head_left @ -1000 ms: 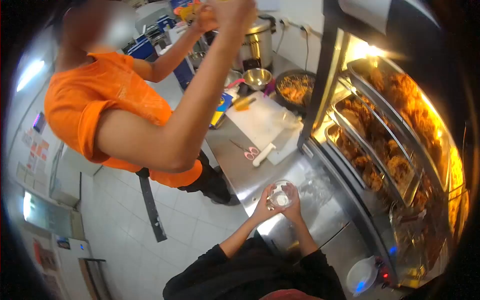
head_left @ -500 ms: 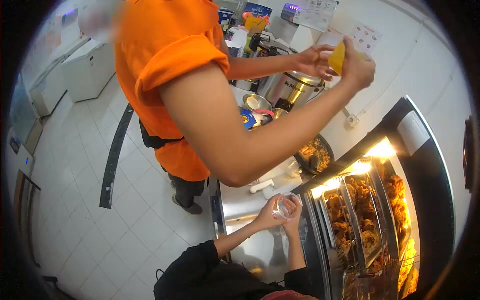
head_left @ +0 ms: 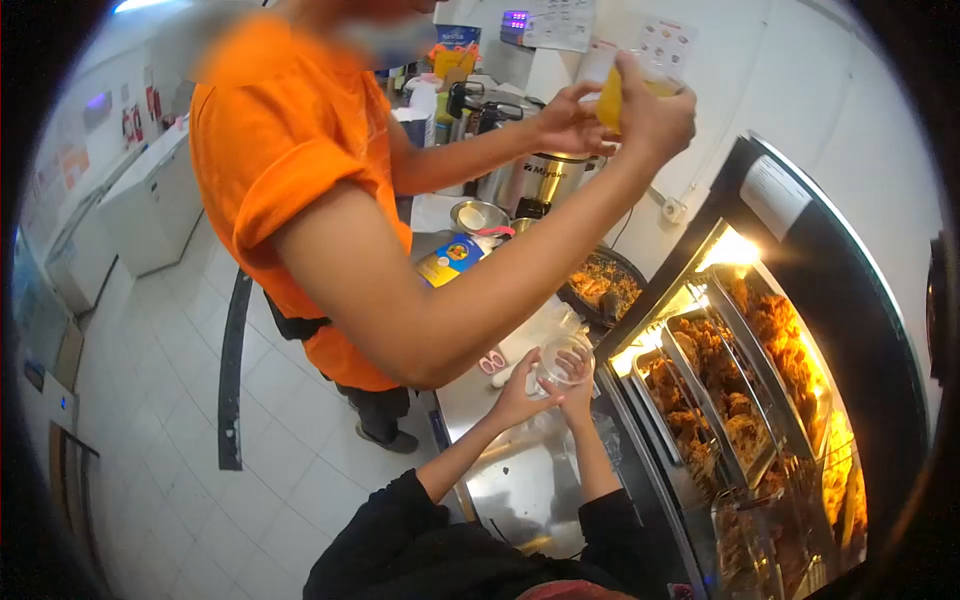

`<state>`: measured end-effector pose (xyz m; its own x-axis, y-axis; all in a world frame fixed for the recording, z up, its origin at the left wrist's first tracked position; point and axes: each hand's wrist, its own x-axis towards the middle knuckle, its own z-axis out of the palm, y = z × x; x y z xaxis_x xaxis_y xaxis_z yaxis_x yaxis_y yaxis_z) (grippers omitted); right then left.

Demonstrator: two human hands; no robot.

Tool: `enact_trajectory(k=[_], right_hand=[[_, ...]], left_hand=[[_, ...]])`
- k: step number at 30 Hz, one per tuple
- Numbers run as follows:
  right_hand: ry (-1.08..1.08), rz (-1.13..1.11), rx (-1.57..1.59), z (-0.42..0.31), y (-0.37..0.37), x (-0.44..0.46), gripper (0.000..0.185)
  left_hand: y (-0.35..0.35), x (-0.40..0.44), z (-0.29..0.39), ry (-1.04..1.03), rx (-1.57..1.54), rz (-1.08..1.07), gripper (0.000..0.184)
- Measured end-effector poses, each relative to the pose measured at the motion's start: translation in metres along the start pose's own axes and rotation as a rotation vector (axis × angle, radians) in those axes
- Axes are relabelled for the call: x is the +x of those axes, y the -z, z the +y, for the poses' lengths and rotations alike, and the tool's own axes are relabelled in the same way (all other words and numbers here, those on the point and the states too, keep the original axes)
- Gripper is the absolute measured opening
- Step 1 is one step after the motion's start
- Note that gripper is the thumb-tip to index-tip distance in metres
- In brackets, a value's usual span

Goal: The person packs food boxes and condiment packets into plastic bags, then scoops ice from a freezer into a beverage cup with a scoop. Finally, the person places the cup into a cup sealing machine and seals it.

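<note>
Over the steel counter (head_left: pixel 500 480), both of my hands hold a clear plastic cup (head_left: pixel 566 357), its round opening facing up toward me. My left hand (head_left: pixel 518 398) grips the cup from the left and below, thumb and fingers around its side. On the right, my right hand (head_left: pixel 574 392) wraps round the cup, and its fingers show through the clear wall. Pink-handled scissors (head_left: pixel 490 362) lie on the counter just left of the cup. Clear plastic wrapping (head_left: pixel 605 440) is crumpled beside my right wrist.
A co-worker in an orange shirt (head_left: pixel 290 160) reaches across ahead, holding a yellow item (head_left: pixel 610 100). At right stands a lit warmer cabinet (head_left: pixel 730 180) with trays of fried food (head_left: pixel 720 370). Behind are a pan of food (head_left: pixel 605 285), a metal bowl (head_left: pixel 478 215) and a steel cooker (head_left: pixel 545 180).
My view has shifted, and the scissors and the blue-yellow pack show more fully. The cup has moved a little farther forward in my hands. The co-worker still holds the yellow item.
</note>
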<state>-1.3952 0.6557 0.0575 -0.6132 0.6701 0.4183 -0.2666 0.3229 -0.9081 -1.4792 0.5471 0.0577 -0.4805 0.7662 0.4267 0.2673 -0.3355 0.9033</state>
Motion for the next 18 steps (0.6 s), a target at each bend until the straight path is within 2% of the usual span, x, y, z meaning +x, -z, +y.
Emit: enact_trajectory(k=[3,4,7,9,12,15,17,18], right_hand=[[0.089,0.103,-0.063,-0.002,-0.001,0.009,0.083],[0.074,0.123,-0.058,-0.003,-0.002,0.008,0.084],[0.025,0.16,-0.055,-0.009,-0.002,0.005,0.086],[-0.016,0.154,-0.065,-0.01,-0.004,-0.002,0.087],[-0.089,0.177,-0.153,-0.029,-0.012,-0.01,0.089],[0.263,0.24,-0.412,-0.029,-0.012,-0.009,0.088],[0.358,0.293,-0.417,-0.029,-0.013,-0.009,0.064],[0.404,0.317,-0.421,-0.028,-0.014,-0.011,0.055]], left_hand=[[0.004,-0.009,-0.002,0.117,0.045,-0.094,0.084],[0.004,-0.015,-0.001,0.105,0.044,-0.108,0.081],[0.004,-0.034,0.004,0.235,0.067,-0.137,0.079],[0.001,-0.046,-0.016,0.236,0.074,-0.101,0.078],[0.007,-0.065,-0.018,0.417,0.061,-0.106,0.075],[0.013,-0.081,-0.037,0.523,0.022,-0.095,0.071],[0.02,-0.088,-0.049,0.593,0.066,-0.088,0.07],[0.025,-0.08,-0.015,0.746,0.139,-0.25,0.058]])
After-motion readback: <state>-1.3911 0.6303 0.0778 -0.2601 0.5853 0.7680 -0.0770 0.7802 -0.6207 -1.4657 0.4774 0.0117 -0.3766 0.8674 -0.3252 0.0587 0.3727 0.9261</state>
